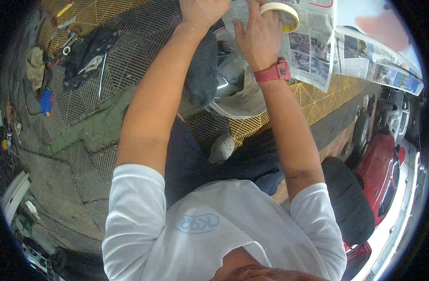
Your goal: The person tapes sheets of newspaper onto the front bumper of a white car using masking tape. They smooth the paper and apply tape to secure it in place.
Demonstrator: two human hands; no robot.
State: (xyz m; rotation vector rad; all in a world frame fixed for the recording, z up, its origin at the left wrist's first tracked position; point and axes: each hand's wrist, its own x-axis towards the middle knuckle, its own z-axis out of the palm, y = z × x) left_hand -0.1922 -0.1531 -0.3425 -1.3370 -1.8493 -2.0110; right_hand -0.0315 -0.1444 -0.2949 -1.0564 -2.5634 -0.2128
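My left hand (204, 13) reaches up to the top edge of the view, where its fingers are cut off or hidden. My right hand (260, 44), with a red watch on its wrist, rests palm down against a sheet of newspaper (310, 58). Its thumb stands apart. A roll of masking tape (293, 13), pale cream, hangs around some of its fingers. Beneath both arms is a rounded, glossy grey and white piece (238, 86) of a kind I cannot make out. A dark grey rounded thing (201, 70) sits left of it.
Dark and yellow grid mats (130, 51) cover the floor. Tools and a black cloth or bag (90, 56) lie at the far left. More newspaper (364, 58) covers a pale surface at the far right. A black seat (348, 201) and a red car (378, 173) stand at the right.
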